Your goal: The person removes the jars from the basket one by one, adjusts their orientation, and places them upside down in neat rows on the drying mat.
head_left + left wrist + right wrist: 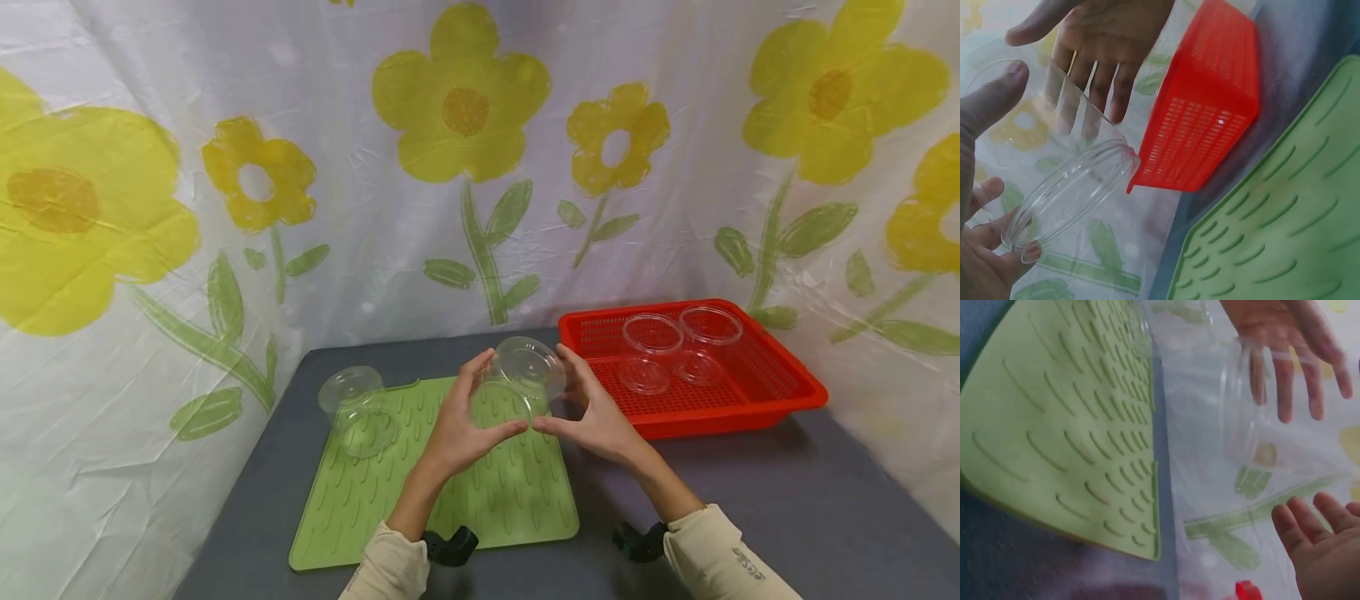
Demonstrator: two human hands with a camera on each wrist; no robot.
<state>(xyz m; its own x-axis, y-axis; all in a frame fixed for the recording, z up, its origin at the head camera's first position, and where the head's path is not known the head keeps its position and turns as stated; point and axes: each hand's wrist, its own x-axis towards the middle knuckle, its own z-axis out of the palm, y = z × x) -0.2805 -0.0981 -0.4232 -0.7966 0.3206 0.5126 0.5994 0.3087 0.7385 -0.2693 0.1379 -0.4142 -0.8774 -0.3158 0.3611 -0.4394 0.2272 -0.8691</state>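
Note:
A clear plastic tub (534, 363) hangs over the green mat, tilted, with its base up and its ringed rim (1072, 197) lower. My left hand (459, 421) holds it, thumb across one side and fingertips at the rim on the other. On the tub's right, my right hand (598, 417) is spread, its fingers straight and apart. In the right wrist view that hand's fingers (1300, 528) show a gap from the tub. A second clear tub (352, 392) stands base up on the mat's back left corner.
The green ridged mat (525, 508) lies on a dark grey table (720, 517). At the back right sits a red slotted basket (738, 418) with two clear tubs (651, 335) standing rim up inside. A white curtain (337, 208) printed with yellow flowers hangs behind.

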